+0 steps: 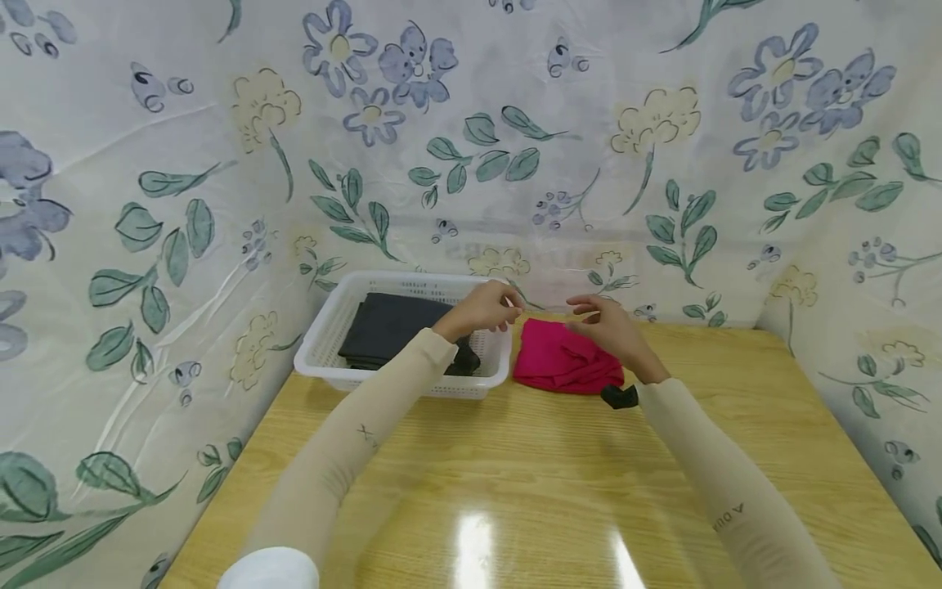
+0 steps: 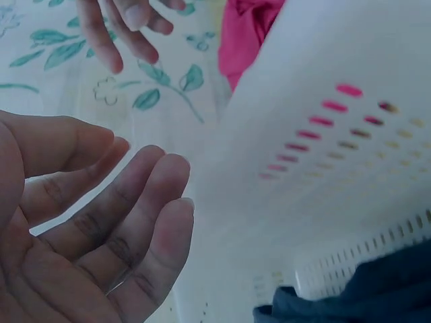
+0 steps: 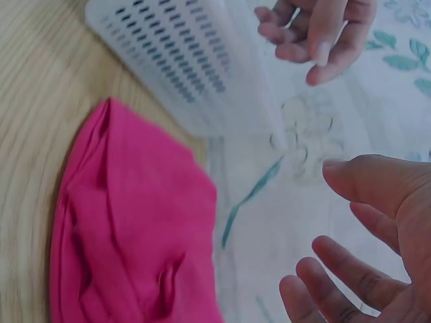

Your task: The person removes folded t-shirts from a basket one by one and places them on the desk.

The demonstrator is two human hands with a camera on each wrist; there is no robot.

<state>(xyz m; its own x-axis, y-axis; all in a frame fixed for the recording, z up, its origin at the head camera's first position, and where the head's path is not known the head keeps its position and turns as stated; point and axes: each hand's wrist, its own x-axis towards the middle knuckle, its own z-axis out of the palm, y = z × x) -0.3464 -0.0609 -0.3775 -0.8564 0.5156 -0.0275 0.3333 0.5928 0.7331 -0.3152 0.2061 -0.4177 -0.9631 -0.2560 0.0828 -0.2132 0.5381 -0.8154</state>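
Observation:
My left hand [image 1: 482,309] hovers over the right rim of a white perforated plastic basket [image 1: 315,339], its fingers loosely bent with nothing between them. Inside the basket lies a dark folded cloth [image 1: 393,325], partly covered by my left forearm. Just right of the basket, a bright pink folded cloth [image 1: 540,360] rests on the table, its top rumpled. Above its right side is my right hand [image 1: 614,331], fingers spread and holding nothing. The right wrist view shows a gap between that hand and the pink cloth [image 3: 141,222].
A wood-grain table [image 1: 500,466] carries the basket and pink cloth. Floral fabric [image 1: 515,188] hangs behind and along both sides, close to the basket's back. Small black devices sit at the wrists, such as the black piece [image 1: 620,397] by the right one.

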